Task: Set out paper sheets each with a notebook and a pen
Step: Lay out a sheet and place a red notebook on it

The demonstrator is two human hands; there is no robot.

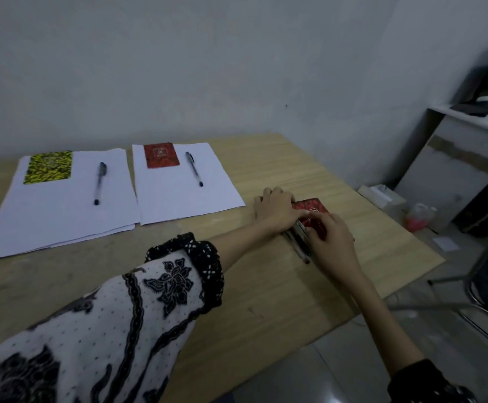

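Two white paper sheets lie on the wooden table (266,286). The left sheet (56,213) carries a yellow-black notebook (49,166) and a pen (100,183). The right sheet (184,193) carries a red notebook (161,155) and a pen (194,168). To the right, a stack of red notebooks (309,206) sits on the bare table with dark pens (298,247) along its near side. My left hand (276,209) rests on the stack's left edge. My right hand (328,238) grips the stack from the near side, fingers curled over the top notebook.
The table's right edge (405,228) runs close behind the stack. Beyond it stand a white box (378,194), a pink-filled bottle (419,216) and a white shelf (475,117) with a dark device. A metal chair frame (475,292) is at the lower right.
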